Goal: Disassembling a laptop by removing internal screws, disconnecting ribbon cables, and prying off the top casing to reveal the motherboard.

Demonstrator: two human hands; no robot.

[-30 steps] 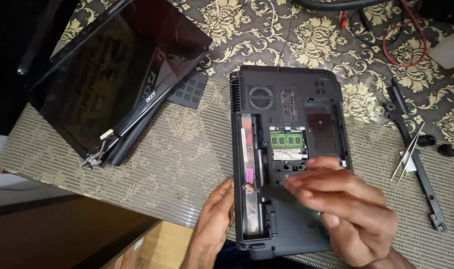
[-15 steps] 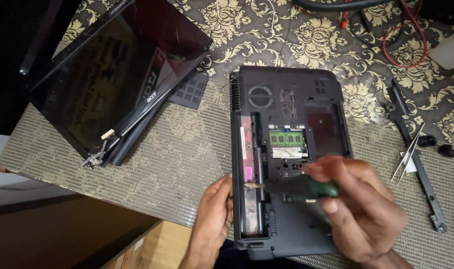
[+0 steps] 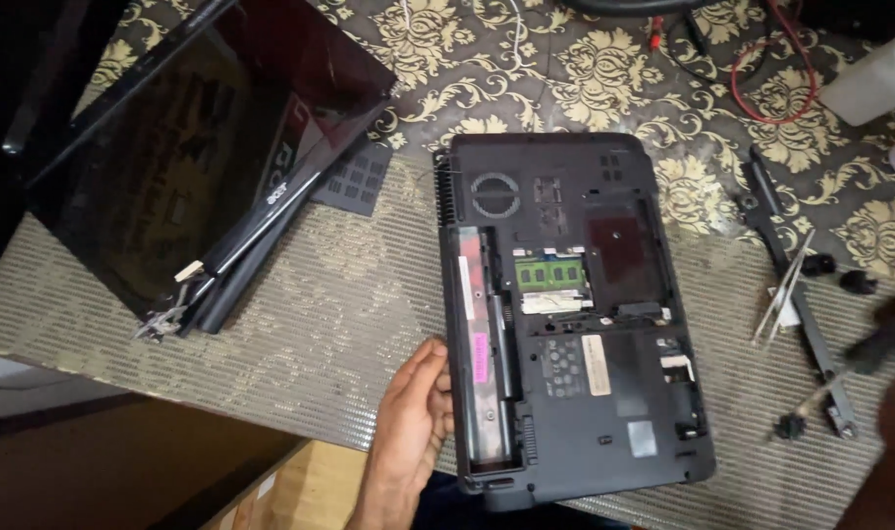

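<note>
My right hand (image 3: 894,339) has swung off the laptop base (image 3: 575,314) since half a second ago — it was hovering over the open bay with what looked like a green-handled tool, now it sits blurred at the right frame edge, near the tweezers (image 3: 783,287) and the long black hinge strip (image 3: 796,294). So the underside is uncovered: green memory stick (image 3: 551,274) in its slot, empty battery trough down the left edge. My left hand (image 3: 416,422) has stayed put, fingers loosely curled against the base's left edge, steadying, not clamped. Right hand's grip — I cannot tell, motion blur smears it, and whether it holds the tool is unclear. The base lies bottom-up mid-table; the detached screen (image 3: 202,167) lies upper left. Small dark bits (image 3: 840,275) by the strip are too small to identify
</note>
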